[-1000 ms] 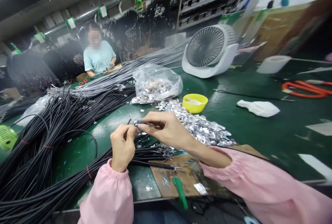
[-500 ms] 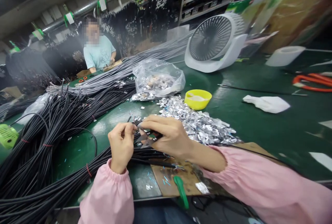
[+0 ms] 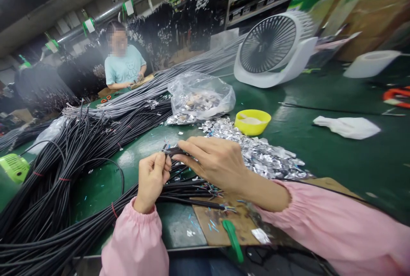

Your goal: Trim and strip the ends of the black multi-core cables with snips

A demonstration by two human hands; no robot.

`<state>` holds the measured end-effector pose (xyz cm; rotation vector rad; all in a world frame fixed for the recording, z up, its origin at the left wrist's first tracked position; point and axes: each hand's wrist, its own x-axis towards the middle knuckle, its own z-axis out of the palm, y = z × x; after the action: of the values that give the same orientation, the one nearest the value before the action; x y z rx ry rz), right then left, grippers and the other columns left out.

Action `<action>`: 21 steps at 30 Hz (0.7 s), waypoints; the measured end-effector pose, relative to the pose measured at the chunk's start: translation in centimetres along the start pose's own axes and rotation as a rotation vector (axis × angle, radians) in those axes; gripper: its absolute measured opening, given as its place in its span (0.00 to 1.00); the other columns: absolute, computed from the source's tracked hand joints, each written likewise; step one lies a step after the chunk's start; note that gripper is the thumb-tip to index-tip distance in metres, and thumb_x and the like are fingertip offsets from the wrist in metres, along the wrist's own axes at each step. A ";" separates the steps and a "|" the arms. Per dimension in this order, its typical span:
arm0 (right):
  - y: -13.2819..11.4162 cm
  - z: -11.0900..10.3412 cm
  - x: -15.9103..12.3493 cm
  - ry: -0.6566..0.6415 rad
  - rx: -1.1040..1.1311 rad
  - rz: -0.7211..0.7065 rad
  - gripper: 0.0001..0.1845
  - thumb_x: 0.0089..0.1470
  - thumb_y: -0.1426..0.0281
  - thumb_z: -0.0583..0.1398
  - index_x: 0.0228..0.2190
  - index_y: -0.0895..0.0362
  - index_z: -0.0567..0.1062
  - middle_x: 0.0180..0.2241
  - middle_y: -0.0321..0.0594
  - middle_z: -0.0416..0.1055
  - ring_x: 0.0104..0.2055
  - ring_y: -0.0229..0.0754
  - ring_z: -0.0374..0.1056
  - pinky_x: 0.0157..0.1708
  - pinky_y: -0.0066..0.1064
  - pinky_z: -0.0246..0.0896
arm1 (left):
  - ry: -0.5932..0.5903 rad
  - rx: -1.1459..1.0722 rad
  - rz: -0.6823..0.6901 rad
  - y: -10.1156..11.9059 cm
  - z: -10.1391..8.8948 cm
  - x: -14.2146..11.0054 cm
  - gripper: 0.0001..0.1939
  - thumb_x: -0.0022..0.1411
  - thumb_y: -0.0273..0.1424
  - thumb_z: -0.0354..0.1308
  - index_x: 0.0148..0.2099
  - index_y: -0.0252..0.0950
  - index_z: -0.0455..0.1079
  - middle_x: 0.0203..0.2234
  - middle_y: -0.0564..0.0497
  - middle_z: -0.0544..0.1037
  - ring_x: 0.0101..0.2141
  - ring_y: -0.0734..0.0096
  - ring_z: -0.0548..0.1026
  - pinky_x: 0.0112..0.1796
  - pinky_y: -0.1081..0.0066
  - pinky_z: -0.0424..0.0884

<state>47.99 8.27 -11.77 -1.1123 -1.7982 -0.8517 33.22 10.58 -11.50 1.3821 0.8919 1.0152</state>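
The left hand (image 3: 153, 178), just left of the middle of the frame, is pinching a cable end (image 3: 165, 148) between thumb and forefinger, with fine wires showing at its tip. The right hand (image 3: 221, 161), at the centre, is closing its fingers around a dark tool (image 3: 177, 152) and bringing that tool against the cable end; its own fingers are hiding most of it, so how its jaws are standing I cannot tell. Both wrists are coming out of 2 pink sleeves (image 3: 137, 242) at the lower edge.

Below the hands, a bundle of black cables (image 3: 92, 222) is running from the lower left toward the centre, with 1 red tie (image 3: 114, 210) circling it, its stripped ends lying over brown cardboard (image 3: 211, 237). A green handle (image 3: 232, 242) is resting at that cardboard's lower edge.

Beyond the right hand, foil pieces (image 3: 272, 156) are spreading over the green tabletop (image 3: 339, 161). Above them, a clear plastic bag (image 3: 201, 90) is holding more pieces, and a yellow bowl (image 3: 253, 129) is sitting to its right. Farther out, a white fan (image 3: 272, 77) is standing at upper right, while 1 co-worker in a light-blue shirt (image 3: 124, 69) is sitting at upper left.
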 end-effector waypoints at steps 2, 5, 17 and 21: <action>0.1 0.2 -0.1 -0.002 0.027 -0.014 0.21 0.64 0.65 0.48 0.24 0.58 0.72 0.20 0.36 0.71 0.20 0.35 0.63 0.21 0.29 0.47 | -0.023 -0.017 -0.027 0.1 -0.1 0.1 0.28 0.44 0.54 0.60 0.19 0.33 0.59 0.11 0.60 0.55 0.11 0.88 0.51 0.13 0.80 0.44; 0.2 0.5 -0.4 -0.021 0.179 0.059 0.20 0.64 0.64 0.49 0.26 0.59 0.72 0.22 0.37 0.72 0.21 0.34 0.64 0.21 0.27 0.49 | -0.023 -0.033 -0.043 0.3 -0.3 0.2 0.28 0.44 0.54 0.60 0.19 0.33 0.59 0.12 0.59 0.57 0.11 0.88 0.51 0.13 0.80 0.45; 0.5 0.6 -0.2 -0.113 0.852 0.381 0.12 0.56 0.71 0.56 0.24 0.61 0.73 0.19 0.34 0.62 0.20 0.31 0.56 0.19 0.23 0.51 | -0.015 0.106 0.029 -0.8 -0.1 -0.1 0.25 0.52 0.50 0.56 0.23 0.31 0.66 0.14 0.58 0.59 0.14 0.87 0.53 0.15 0.80 0.48; 0.6 0.5 -0.2 -0.121 0.840 0.362 0.09 0.54 0.73 0.55 0.25 0.61 0.73 0.20 0.35 0.64 0.20 0.31 0.57 0.19 0.23 0.51 | -0.018 0.152 0.023 -0.9 -0.2 -0.1 0.22 0.53 0.48 0.56 0.26 0.31 0.68 0.14 0.57 0.62 0.14 0.86 0.54 0.15 0.80 0.49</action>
<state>48.43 8.92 -12.07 -0.8742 -1.7038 0.2006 33.05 10.58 -12.39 1.5297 0.9581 0.9670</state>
